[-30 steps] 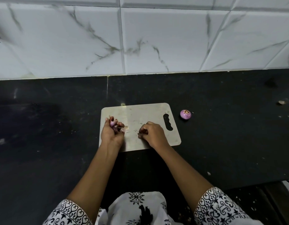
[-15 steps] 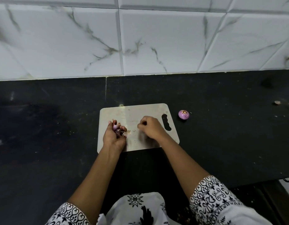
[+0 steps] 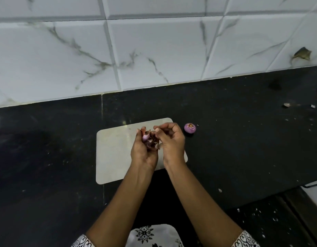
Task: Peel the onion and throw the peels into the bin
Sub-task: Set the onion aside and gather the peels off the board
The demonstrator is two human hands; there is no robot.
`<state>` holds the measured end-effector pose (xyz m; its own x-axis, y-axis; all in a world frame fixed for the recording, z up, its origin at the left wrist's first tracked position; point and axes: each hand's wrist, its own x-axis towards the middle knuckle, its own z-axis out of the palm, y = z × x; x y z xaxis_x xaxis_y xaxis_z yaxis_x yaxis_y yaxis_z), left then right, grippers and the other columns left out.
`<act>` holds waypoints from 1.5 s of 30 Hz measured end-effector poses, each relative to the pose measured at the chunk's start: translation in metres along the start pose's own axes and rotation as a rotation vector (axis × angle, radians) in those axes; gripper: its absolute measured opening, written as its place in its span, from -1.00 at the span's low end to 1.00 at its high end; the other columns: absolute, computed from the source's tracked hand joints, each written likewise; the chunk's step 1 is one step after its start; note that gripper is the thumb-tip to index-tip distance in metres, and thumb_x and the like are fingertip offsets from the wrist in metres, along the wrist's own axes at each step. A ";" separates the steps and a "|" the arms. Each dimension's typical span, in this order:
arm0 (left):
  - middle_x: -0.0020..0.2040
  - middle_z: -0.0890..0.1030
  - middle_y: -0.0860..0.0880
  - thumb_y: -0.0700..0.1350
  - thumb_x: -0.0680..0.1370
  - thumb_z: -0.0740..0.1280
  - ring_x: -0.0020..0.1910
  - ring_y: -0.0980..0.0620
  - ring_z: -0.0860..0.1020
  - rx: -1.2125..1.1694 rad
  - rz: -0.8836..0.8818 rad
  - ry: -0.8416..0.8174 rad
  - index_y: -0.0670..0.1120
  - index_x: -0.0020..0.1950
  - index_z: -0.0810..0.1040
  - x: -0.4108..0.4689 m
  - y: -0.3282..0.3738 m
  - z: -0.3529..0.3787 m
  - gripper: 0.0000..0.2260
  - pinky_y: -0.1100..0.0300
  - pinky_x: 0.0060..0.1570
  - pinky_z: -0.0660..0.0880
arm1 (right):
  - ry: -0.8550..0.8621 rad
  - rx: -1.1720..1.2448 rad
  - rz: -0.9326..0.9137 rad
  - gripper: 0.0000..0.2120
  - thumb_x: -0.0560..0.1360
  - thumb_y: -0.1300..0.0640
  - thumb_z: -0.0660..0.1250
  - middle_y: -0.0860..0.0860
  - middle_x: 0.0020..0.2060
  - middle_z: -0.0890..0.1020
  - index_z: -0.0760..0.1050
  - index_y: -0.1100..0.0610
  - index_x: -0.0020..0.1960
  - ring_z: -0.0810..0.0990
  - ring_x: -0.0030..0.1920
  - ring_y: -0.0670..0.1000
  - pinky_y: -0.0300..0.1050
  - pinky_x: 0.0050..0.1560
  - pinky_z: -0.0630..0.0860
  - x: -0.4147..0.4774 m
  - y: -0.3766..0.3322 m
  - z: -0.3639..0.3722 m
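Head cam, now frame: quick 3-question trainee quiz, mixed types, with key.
1. True or false: the loose onion sits on the cutting board.
2. Which hand holds the onion with peels? A) left B) right
3. Fill in: the loose onion lies on the black ____.

Key: 1 false, it lies on the counter beside the board. 2 A, the left hand; the right hand pinches at it. 3 counter.

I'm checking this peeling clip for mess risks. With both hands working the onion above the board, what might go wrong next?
1. The left hand holds the onion and a loose clump of peels together; scraps may drop onto the cutting board or dark counter.
2. No bin is in view, so carrying the peels risks spills.
3. The second onion sits free on the counter and might roll if bumped.
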<state>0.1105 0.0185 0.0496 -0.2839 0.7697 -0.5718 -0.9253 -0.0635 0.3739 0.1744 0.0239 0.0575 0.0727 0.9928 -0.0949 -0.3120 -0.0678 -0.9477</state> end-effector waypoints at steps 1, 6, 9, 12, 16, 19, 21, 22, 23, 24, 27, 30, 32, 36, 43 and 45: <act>-0.40 0.59 -0.01 -0.05 0.62 0.18 -0.40 0.10 0.61 0.014 -0.013 -0.031 -0.10 -0.13 0.56 -0.007 -0.008 0.007 -0.76 0.22 -0.26 0.60 | 0.023 -0.036 -0.037 -0.82 0.41 0.37 0.37 0.07 -0.23 0.65 0.54 0.09 -0.20 0.65 -0.18 0.00 -0.14 -0.11 0.59 -0.003 -0.005 -0.004; -0.10 0.68 -0.11 -0.13 0.59 0.23 -0.14 -0.02 0.68 0.157 -0.091 -0.194 -0.07 0.00 0.61 -0.050 -0.058 0.028 -0.83 0.07 -0.02 0.56 | 0.184 -0.047 -0.048 -0.77 0.57 0.25 0.19 0.00 -0.10 0.67 0.60 0.05 -0.04 0.66 -0.09 -0.07 -0.18 -0.06 0.59 -0.017 -0.031 -0.048; 0.11 0.65 -0.11 -0.27 0.55 0.22 0.10 -0.02 0.62 0.263 -0.098 -0.310 -0.08 0.12 0.59 -0.080 -0.100 0.027 -0.76 0.12 0.15 0.53 | 0.233 0.124 -0.001 -0.76 0.59 0.23 0.13 0.05 -0.09 0.69 0.59 0.16 -0.02 0.66 -0.05 -0.03 -0.16 -0.05 0.59 -0.033 -0.049 -0.097; -0.02 0.71 -0.02 -0.25 0.55 0.23 -0.01 0.06 0.66 0.354 -0.119 -0.391 -0.07 0.15 0.58 -0.117 -0.150 0.019 -0.76 0.19 0.04 0.57 | 0.308 0.318 0.051 -0.77 0.58 0.21 0.14 0.06 -0.17 0.69 0.58 0.21 -0.02 0.67 -0.11 0.00 -0.16 -0.10 0.59 -0.060 -0.064 -0.155; -0.03 0.69 -0.08 0.04 0.46 0.29 0.00 -0.01 0.65 0.428 -0.198 -0.414 -0.10 0.12 0.60 -0.171 -0.227 -0.008 -0.67 0.05 0.14 0.50 | 0.396 0.402 0.100 -0.74 0.58 0.17 0.12 0.11 -0.14 0.67 0.57 0.22 -0.01 0.68 -0.14 0.04 -0.16 -0.24 0.59 -0.109 -0.067 -0.244; 0.11 0.65 -0.17 0.14 0.55 0.15 0.14 -0.11 0.60 0.490 -0.301 -0.371 -0.14 0.20 0.58 -0.204 -0.285 -0.040 -0.56 -0.02 0.20 0.47 | 0.485 0.429 0.094 -0.73 0.57 0.18 0.12 0.07 -0.21 0.68 0.59 0.17 -0.10 0.67 -0.15 0.04 -0.13 -0.19 0.58 -0.144 -0.051 -0.313; 0.13 0.64 -0.18 0.15 0.60 0.05 0.16 -0.11 0.59 0.505 -0.363 -0.322 -0.16 0.22 0.56 -0.216 -0.319 -0.065 -0.51 -0.01 0.19 0.48 | 0.534 0.463 0.118 -0.72 0.57 0.15 0.12 0.07 -0.22 0.68 0.59 0.15 -0.14 0.66 -0.13 0.07 -0.08 -0.15 0.57 -0.164 -0.030 -0.352; 0.12 0.65 -0.17 0.14 0.61 0.04 0.14 -0.10 0.60 0.499 -0.381 -0.298 -0.17 0.21 0.57 -0.217 -0.332 -0.076 -0.51 0.00 0.18 0.48 | 0.543 0.504 0.147 -0.71 0.56 0.13 0.13 0.08 -0.21 0.68 0.60 0.15 -0.15 0.66 -0.11 0.09 -0.05 -0.12 0.56 -0.170 -0.018 -0.366; 0.07 0.66 -0.14 0.12 0.62 0.03 0.11 -0.08 0.61 0.502 -0.405 -0.264 -0.19 0.19 0.57 -0.220 -0.351 -0.089 -0.51 0.03 0.14 0.50 | 0.567 0.561 0.182 -0.70 0.56 0.09 0.13 0.10 -0.19 0.68 0.61 0.15 -0.16 0.65 -0.09 0.10 -0.02 -0.09 0.55 -0.178 -0.003 -0.385; 0.01 0.68 -0.11 0.10 0.62 0.04 0.06 -0.06 0.62 0.508 -0.426 -0.221 -0.19 0.17 0.58 -0.219 -0.370 -0.104 -0.53 0.05 0.09 0.51 | 0.598 0.609 0.212 -0.67 0.56 0.06 0.13 0.11 -0.19 0.68 0.62 0.14 -0.18 0.65 -0.08 0.11 0.00 -0.05 0.53 -0.185 0.014 -0.403; -0.02 0.67 -0.13 0.06 0.63 0.06 0.03 -0.09 0.60 0.552 -0.494 -0.059 -0.20 0.18 0.55 -0.198 -0.419 -0.157 -0.58 0.04 0.04 0.50 | 0.706 0.699 0.355 -0.61 0.56 0.02 0.12 0.10 -0.27 0.69 0.61 0.16 -0.25 0.65 -0.15 0.10 -0.01 -0.08 0.53 -0.195 0.071 -0.447; -0.01 0.60 -0.16 -0.06 0.62 0.13 -0.03 -0.10 0.57 0.603 -0.593 0.080 -0.21 0.19 0.54 -0.157 -0.464 -0.217 -0.68 0.03 0.03 0.50 | 0.822 0.787 0.485 -0.68 0.56 0.06 0.14 0.13 -0.29 0.68 0.57 0.22 -0.18 0.61 -0.15 0.11 -0.03 -0.09 0.53 -0.199 0.134 -0.479; -0.05 0.59 -0.16 -0.16 0.58 0.17 -0.12 -0.09 0.57 0.681 -0.599 0.163 -0.20 0.11 0.57 -0.127 -0.491 -0.257 -0.76 0.04 -0.05 0.51 | 0.873 0.788 0.570 -0.72 0.54 0.09 0.17 0.13 -0.27 0.66 0.56 0.23 -0.15 0.59 -0.14 0.11 -0.06 -0.05 0.53 -0.196 0.184 -0.498; 0.27 0.52 -0.21 -0.19 0.60 0.12 0.18 -0.18 0.53 0.825 -0.554 0.285 -0.23 0.33 0.45 -0.062 -0.528 -0.324 -0.67 0.10 -0.05 0.50 | 0.845 0.724 0.737 -0.74 0.56 0.15 0.14 0.17 -0.15 0.63 0.55 0.28 -0.04 0.57 -0.12 0.10 -0.10 -0.03 0.51 -0.180 0.274 -0.525; 0.46 0.23 -0.35 -0.24 0.67 -0.05 0.43 -0.25 0.22 0.917 -0.511 0.382 -0.47 0.32 0.30 0.013 -0.544 -0.376 -0.64 0.37 -0.06 -0.01 | 0.752 0.461 0.905 -0.69 0.55 0.18 0.18 0.20 0.12 0.59 0.49 0.29 0.22 0.60 -0.12 0.10 -0.17 -0.21 0.58 -0.146 0.381 -0.558; 0.50 0.17 -0.31 -0.09 0.68 -0.09 0.47 -0.23 0.17 0.959 -0.582 0.306 -0.38 0.44 0.18 0.024 -0.544 -0.380 -0.56 0.23 0.37 0.21 | 0.738 0.396 0.940 -0.69 0.57 0.17 0.15 0.19 0.11 0.59 0.47 0.28 0.23 0.58 -0.12 0.07 -0.15 -0.24 0.56 -0.143 0.397 -0.568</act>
<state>0.5117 -0.1697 -0.4455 -0.0489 0.3303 -0.9426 -0.4032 0.8569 0.3212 0.5777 -0.2012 -0.4785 0.1401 0.2773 -0.9505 -0.7835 -0.5560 -0.2776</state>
